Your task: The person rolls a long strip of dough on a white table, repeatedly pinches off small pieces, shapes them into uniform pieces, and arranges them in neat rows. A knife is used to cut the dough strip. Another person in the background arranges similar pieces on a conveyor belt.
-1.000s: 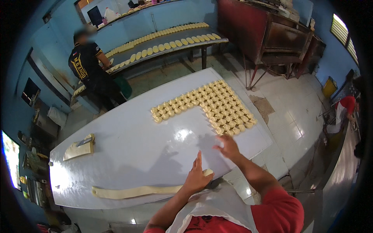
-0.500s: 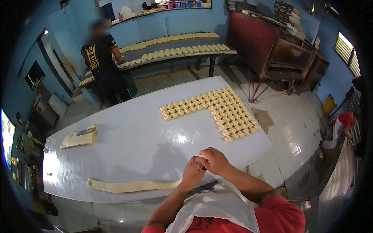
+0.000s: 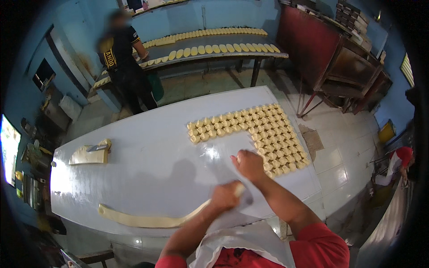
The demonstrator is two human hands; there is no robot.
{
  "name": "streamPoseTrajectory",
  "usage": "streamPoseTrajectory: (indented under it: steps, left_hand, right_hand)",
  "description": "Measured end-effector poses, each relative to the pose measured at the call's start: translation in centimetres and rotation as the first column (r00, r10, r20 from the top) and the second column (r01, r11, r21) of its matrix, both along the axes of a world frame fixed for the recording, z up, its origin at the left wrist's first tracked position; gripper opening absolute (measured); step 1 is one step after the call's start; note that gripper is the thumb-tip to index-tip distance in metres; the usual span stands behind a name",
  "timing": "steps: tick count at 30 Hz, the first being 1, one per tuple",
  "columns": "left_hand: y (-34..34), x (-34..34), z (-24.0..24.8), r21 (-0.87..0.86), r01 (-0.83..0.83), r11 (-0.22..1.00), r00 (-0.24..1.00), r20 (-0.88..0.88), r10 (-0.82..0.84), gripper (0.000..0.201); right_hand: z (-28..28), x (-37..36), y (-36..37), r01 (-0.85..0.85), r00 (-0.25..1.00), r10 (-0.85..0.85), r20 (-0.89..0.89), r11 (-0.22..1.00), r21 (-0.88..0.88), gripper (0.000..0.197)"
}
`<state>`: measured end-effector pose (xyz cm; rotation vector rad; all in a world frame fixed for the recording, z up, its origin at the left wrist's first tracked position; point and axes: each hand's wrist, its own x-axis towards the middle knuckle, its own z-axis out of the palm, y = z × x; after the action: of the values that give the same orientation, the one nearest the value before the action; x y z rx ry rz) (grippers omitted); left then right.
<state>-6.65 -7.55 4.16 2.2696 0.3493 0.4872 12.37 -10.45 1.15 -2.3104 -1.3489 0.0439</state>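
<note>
1. The left hand (image 3: 225, 197) is wrapped round the right-hand end of a long dough strip (image 3: 143, 219); a pale stub pokes out past the fist, blurred by motion.
2. The right hand (image 3: 249, 165) is over the right half of the counter (image 3: 129, 187), fingers curled in. A pale patch shows at the fingertips, but I cannot tell whether a piece is held.
3. The strip lies along the counter's near edge, from near its near-left corner toward the middle, where the left forearm (image 3: 192, 228) hides part of it.
4. To handle it well, a snug but gentle left grip seems best: squeezing hard would likely thin the stub, and pulling could stretch the length behind.
5. The right hand is just beside the block of dough pieces (image 3: 275, 139), so a careful path should avoid nudging those rows.
6. The strip is cream-yellow, smooth and ribbon-like, bowed gently, with a blunt, rounded left end and fairly even width.
7. The pieces share its colour: small, peaked lumps in close rows, forming an L by the counter's right end and reaching left below the far edge.
</note>
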Motion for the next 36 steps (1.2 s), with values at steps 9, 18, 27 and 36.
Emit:
streamPoseTrajectory:
  steps: [9,18,27,36]
  left_hand:
    - [1.4,0.7,1.5,-0.34,-0.306,0.889,0.915,-0.364,0.175,0.017]
    - [0.6,0.3,-0.7,-0.35,-0.361,0.864,0.918,-0.295,0.265,0.082]
    - [1.0,-3.7,-4.6,-0.332,-0.31,0.891,0.925,-0.322,0.202,0.06]
    - [1.1,-2.5,1.9,-0.224,-0.435,0.872,0.895,-0.212,0.393,0.031]
  right_hand:
    - [-8.6,13.8,6.2,0.013,1.0,-0.013,-0.002,0.973,-0.229,0.045]
    - [-5.4,8.9,3.0,-0.1,0.949,0.069,-0.307,0.991,-0.086,0.046]
    - [2.9,-6.4,-3.8,-0.256,0.685,0.297,-0.665,0.953,0.162,0.028]
    - [5.4,-8.0,-1.3,-0.432,0.891,0.454,0.012,0.84,0.328,0.02]
